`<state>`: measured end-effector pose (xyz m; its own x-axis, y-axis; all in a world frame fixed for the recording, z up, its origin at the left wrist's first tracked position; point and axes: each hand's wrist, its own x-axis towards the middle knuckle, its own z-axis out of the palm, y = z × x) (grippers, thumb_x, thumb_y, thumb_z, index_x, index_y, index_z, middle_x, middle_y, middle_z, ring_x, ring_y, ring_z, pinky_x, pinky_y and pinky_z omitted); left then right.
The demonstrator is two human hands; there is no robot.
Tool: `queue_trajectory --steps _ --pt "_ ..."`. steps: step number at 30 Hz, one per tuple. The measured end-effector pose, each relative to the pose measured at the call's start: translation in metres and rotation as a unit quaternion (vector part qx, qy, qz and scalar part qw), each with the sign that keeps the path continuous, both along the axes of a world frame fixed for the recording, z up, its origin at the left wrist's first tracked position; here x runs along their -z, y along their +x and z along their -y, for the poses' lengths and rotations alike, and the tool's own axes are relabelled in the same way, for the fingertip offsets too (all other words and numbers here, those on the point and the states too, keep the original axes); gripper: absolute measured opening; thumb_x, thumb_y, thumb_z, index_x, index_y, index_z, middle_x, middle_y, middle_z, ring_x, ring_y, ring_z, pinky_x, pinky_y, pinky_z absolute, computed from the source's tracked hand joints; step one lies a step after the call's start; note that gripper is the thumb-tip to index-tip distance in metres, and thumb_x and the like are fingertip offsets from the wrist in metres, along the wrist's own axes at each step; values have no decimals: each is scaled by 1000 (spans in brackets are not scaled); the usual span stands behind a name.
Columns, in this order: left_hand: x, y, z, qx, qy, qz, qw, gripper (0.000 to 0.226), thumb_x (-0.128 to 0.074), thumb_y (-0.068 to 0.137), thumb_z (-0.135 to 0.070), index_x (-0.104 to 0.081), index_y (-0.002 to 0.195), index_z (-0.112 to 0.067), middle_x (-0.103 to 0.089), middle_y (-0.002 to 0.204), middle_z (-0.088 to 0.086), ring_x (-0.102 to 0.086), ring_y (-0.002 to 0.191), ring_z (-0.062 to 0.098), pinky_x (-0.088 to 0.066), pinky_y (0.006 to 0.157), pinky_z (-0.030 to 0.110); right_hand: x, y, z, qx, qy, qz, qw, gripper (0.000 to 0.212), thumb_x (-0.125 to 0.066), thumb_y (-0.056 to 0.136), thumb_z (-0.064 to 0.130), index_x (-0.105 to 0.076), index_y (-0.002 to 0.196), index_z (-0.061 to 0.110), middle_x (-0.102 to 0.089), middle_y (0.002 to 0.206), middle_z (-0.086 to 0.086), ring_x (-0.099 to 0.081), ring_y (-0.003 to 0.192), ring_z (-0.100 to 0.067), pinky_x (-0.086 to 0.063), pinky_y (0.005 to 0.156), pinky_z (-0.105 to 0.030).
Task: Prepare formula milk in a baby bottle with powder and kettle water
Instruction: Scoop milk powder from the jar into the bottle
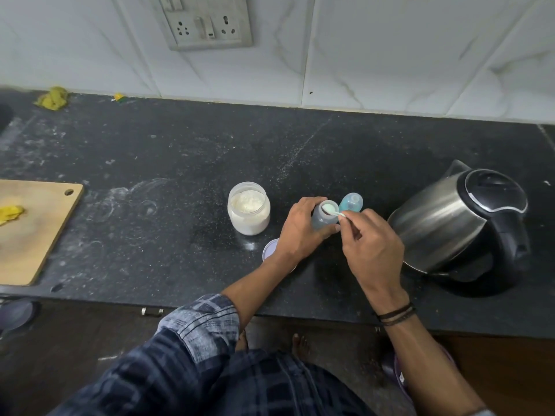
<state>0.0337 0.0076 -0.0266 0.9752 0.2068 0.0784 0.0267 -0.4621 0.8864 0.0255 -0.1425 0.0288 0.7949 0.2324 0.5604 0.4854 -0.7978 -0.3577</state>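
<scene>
wrapping its fingers round the baby bottle (320, 221), the left hand (300, 232) holds it upright on the black counter (180, 151), mouth up, just right of the open powder jar (248, 212). the right hand (372, 247) pinches a small scoop (329, 209), its bowl over the bottle's mouth and its handle pointing right. a steel kettle (456, 223) sits further right. behind is a white tiled wall (390, 55) with a socket plate (207, 21).
</scene>
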Motion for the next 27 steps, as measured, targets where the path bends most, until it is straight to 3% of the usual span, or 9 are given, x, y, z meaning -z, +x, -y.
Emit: queue_trajectory --steps 6,11,16,20,27 --pt "-1 0 -1 4 -13 -1 1000 52 -85 83 -37 -62 128 -22 -64 125 -6 -59 113 8 -40 90 10 2 0 2 -19 -64 53 996 7 -76 94 8 -78 99 5 -64 76 -7 -55 59 -23 -46 46 -35" --pt "1 0 -1 4 -10 0 1000 54 -86 83 -33 -62 129 -19 -64 124 -6 -58 111 7 -38 87 6 3 -2 5 -26 -93 78 992 10 -77 91 3 -77 101 5 -63 75 -6 -51 59 -22 -42 46 -33" --pt "3 1 -1 7 2 0 1000 56 -87 82 -33 -62 129 -18 -64 126 -4 -58 113 10 -37 89 8 7 -5 6 -31 -99 86 991 13 -78 91 2 -77 104 4 -64 76 -7 -51 59 -22 -44 46 -34" --pt "4 2 -2 8 6 7 1000 56 -88 81 -33 -62 128 -17 -65 125 -3 -59 112 10 -37 88 6 8 -5 7 -23 -98 94 991 13 -78 91 3 -78 104 5 -61 73 -5 -47 58 -20 -35 48 -30" --pt "5 2 -2 10 10 14 1000 55 -88 82 -33 -62 128 -17 -66 125 -2 -59 112 11 -41 90 14 10 -5 7 -25 -90 90 992 16 -79 89 1 -78 105 4 -61 72 -5 -48 57 -21 -39 46 -32"
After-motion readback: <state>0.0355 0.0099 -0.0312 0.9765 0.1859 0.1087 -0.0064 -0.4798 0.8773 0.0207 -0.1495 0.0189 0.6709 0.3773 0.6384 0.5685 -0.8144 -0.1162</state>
